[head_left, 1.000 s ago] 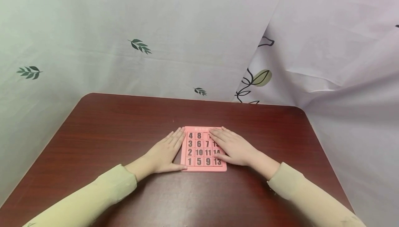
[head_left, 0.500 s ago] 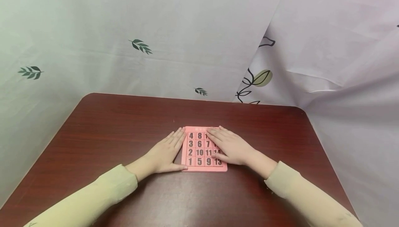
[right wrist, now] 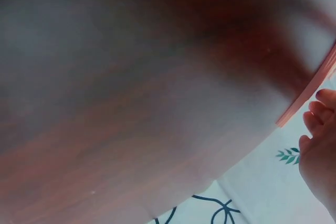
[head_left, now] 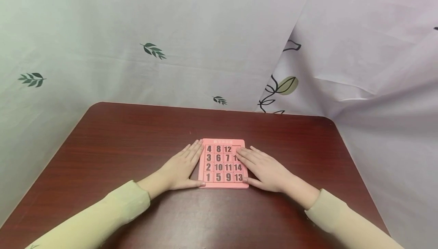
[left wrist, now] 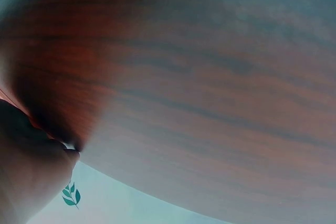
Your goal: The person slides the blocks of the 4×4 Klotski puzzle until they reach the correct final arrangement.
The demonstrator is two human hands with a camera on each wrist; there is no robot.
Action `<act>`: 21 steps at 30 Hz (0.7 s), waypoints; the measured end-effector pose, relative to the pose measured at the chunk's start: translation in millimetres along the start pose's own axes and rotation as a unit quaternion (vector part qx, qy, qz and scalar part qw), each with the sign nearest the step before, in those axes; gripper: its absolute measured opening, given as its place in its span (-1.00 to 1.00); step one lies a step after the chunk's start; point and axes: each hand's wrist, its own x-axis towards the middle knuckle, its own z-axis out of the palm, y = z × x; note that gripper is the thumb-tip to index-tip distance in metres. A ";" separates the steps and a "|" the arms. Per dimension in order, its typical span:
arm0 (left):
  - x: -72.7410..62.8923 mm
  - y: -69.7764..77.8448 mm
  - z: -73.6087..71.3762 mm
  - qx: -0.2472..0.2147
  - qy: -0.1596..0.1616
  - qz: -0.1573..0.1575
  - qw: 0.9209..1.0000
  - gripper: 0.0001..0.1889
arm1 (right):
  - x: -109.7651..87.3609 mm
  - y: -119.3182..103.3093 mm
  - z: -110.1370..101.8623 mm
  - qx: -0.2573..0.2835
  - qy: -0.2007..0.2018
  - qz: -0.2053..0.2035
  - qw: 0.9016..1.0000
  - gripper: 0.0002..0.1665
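A pink sliding number puzzle lies flat on the table, with black-numbered tiles in rows. Tile 12 sits third in the top row, and a bare slot shows to its right. Along the left edge rests my left hand, fingers straight and thumb at the lower left corner. My right hand lies at the right edge, its straight fingertips over the right column, partly hiding a tile in the second row; its thumb is by tile 13. In the right wrist view, the puzzle's edge appears beside the fingers.
The dark red-brown table has rounded far corners. Behind it and at the sides hangs a pale curtain with leaf prints.
Tile 12 has slid left in the top row, so the bare slot is now at the top right. My right hand moved left, then back right. My left hand stayed put.
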 end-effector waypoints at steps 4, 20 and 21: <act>-0.9 -1.0 0.7 0.002 0.003 0.001 1.000 0.26 | -0.9 -1.8 0.8 -0.007 -0.001 -0.007 1.000 -0.08; -0.4 0.4 -2.0 -0.006 -0.001 0.002 1.000 0.26 | 20.1 11.8 -1.7 0.016 -0.028 0.043 0.999 -0.06; -0.5 0.4 -2.1 -0.005 -0.001 0.001 1.000 0.26 | 19.0 11.3 -1.8 0.016 -0.024 0.041 0.999 -0.06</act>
